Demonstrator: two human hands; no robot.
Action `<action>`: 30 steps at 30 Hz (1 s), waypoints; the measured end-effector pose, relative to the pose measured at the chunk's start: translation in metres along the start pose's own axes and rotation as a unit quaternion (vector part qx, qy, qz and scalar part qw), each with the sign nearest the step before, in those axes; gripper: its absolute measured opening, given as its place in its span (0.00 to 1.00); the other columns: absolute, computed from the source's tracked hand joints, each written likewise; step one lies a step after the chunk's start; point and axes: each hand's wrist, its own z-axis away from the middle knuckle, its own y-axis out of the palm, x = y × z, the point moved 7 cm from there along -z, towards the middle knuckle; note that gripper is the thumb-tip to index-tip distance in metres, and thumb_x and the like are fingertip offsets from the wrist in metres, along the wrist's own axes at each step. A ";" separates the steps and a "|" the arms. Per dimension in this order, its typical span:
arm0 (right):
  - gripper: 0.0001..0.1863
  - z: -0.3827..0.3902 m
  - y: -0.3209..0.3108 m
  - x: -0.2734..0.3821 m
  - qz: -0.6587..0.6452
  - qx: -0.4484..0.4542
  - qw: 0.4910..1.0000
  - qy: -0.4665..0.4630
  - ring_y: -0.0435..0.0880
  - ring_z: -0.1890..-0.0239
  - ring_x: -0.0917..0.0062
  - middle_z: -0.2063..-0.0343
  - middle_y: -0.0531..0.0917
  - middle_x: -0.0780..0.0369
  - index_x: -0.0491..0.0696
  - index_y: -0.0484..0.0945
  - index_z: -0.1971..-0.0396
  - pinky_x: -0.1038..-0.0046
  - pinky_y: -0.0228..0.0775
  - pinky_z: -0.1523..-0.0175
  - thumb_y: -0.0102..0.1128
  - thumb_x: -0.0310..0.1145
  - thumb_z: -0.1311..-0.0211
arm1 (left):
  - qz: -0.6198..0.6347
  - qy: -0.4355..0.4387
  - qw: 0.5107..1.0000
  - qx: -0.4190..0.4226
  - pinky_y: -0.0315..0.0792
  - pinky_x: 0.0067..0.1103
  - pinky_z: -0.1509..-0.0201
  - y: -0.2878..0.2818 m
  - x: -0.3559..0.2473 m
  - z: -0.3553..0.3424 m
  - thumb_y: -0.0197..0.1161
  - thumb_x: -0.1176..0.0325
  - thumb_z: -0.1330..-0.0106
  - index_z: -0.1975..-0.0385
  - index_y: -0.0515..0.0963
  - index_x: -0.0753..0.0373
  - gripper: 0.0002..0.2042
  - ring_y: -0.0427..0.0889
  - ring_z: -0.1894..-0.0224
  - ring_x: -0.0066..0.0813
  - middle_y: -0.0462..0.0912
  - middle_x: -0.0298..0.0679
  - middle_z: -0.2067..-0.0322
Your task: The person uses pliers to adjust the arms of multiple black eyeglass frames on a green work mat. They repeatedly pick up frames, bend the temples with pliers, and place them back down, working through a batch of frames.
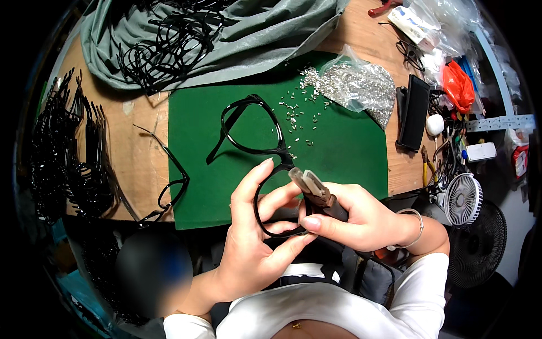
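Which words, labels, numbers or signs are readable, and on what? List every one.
None reads clearly.
White pack, upper right: any print is too small to read.
Red-and-white packet, right edge: too blurred to read.
Held black glasses frame: no lettering visible.

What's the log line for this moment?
left hand: holds frame | right hand: holds pliers | mat: scattered silvery bits

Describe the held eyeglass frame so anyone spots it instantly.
Start at the green mat. At its near edge, the left hand holds a glossy black eyeglass frame, one rim over the mat. Unlike the loose frame at the mat's left edge, it's held, with pliers near its bridge.
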 end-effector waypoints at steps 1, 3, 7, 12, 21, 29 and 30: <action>0.10 0.000 0.001 0.000 -0.011 0.007 1.000 0.001 0.68 0.71 0.85 0.76 0.71 0.67 0.42 0.69 0.70 0.79 0.63 0.64 0.50 0.34 0.42 | 0.003 -0.001 1.000 0.000 0.70 0.28 0.50 0.000 0.000 0.000 0.60 0.85 0.52 0.42 0.37 0.61 0.43 0.72 0.53 0.35 0.66 0.50 0.51; 0.09 -0.001 0.001 0.001 -0.033 0.020 0.999 0.004 0.67 0.71 0.86 0.76 0.71 0.67 0.42 0.69 0.70 0.80 0.63 0.63 0.50 0.34 0.41 | 0.008 -0.002 1.000 0.001 0.70 0.29 0.50 0.000 0.000 -0.001 0.61 0.84 0.53 0.42 0.37 0.61 0.43 0.72 0.53 0.35 0.67 0.49 0.52; 0.09 -0.002 0.005 0.004 -0.113 0.075 0.991 0.013 0.66 0.70 0.87 0.75 0.70 0.69 0.43 0.68 0.71 0.81 0.61 0.62 0.50 0.34 0.40 | 0.044 -0.010 0.999 -0.002 0.71 0.21 0.55 -0.002 -0.003 0.001 0.62 0.81 0.52 0.42 0.41 0.61 0.41 0.70 0.51 0.28 0.67 0.46 0.51; 0.09 -0.002 0.003 0.004 -0.086 0.066 0.994 0.011 0.66 0.70 0.87 0.75 0.70 0.69 0.42 0.68 0.71 0.81 0.62 0.62 0.50 0.34 0.41 | 0.017 -0.004 1.000 -0.001 0.71 0.29 0.50 -0.001 -0.005 -0.002 0.61 0.85 0.53 0.42 0.37 0.61 0.43 0.72 0.53 0.35 0.68 0.48 0.53; 0.09 0.003 0.001 0.003 -0.037 -0.003 0.999 -0.013 0.67 0.71 0.86 0.76 0.71 0.67 0.42 0.68 0.70 0.82 0.62 0.63 0.51 0.33 0.42 | 0.036 -0.009 0.999 0.008 0.70 0.29 0.50 0.003 -0.003 -0.003 0.60 0.85 0.52 0.42 0.37 0.61 0.42 0.72 0.52 0.36 0.67 0.50 0.51; 0.09 -0.001 0.008 0.005 -0.193 0.059 0.977 0.068 0.67 0.70 0.88 0.75 0.70 0.69 0.44 0.67 0.71 0.83 0.61 0.63 0.52 0.34 0.42 | 0.118 -0.031 0.992 0.016 0.72 0.22 0.54 -0.003 -0.012 -0.001 0.60 0.83 0.50 0.42 0.38 0.59 0.41 0.71 0.53 0.28 0.65 0.49 0.48; 0.10 0.000 0.005 0.007 -0.173 0.065 0.982 0.020 0.67 0.69 0.88 0.74 0.71 0.69 0.44 0.68 0.69 0.84 0.60 0.63 0.53 0.35 0.42 | 0.124 -0.038 0.991 0.015 0.72 0.22 0.53 -0.004 -0.016 -0.001 0.60 0.83 0.50 0.42 0.37 0.59 0.41 0.70 0.53 0.27 0.64 0.49 0.48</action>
